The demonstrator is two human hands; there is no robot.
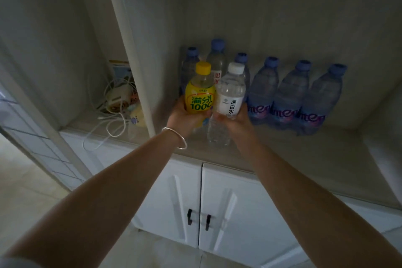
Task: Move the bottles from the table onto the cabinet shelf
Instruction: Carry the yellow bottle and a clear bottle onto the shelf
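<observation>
Two bare forearms reach up from the bottom of the frame. At centre, the left hand point(185, 115) is closed around a yellow bottle point(199, 91) with a yellow cap and green letters. The right hand point(236, 118) is closed around a clear water bottle point(231, 91) with a white cap and label. Both are upright, side by side, above the pale cabinet shelf point(293, 154). Blue-capped bottles point(291, 93) stand behind. White cables point(113, 115) lie at left; white doors point(217, 209) are below.
</observation>
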